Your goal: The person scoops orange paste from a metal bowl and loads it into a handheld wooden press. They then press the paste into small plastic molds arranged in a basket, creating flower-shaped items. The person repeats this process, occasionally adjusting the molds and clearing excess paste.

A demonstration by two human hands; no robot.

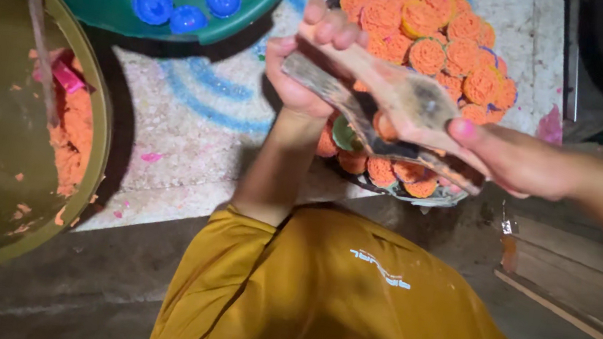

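Nearest the camera, at six o'clock, a mustard-yellow sleeve with a small white print fills the lower frame. Above it, at the centre, the left hand is curled shut around one end of a hinged wooden press, its fingers wrapped over the top leaf. At three o'clock the right hand closes on the other end, a pink-stained thumb pressed flat on the upper leaf. The press is worn and dark-smudged, its two leaves slightly parted, with an orange lump showing between them. Just behind it, towards one o'clock, a dark round tray carries ribbed orange discs packed side by side. At nine o'clock an olive basin holds crumbly orange dough. At eleven o'clock a green tub contains three blue caps.
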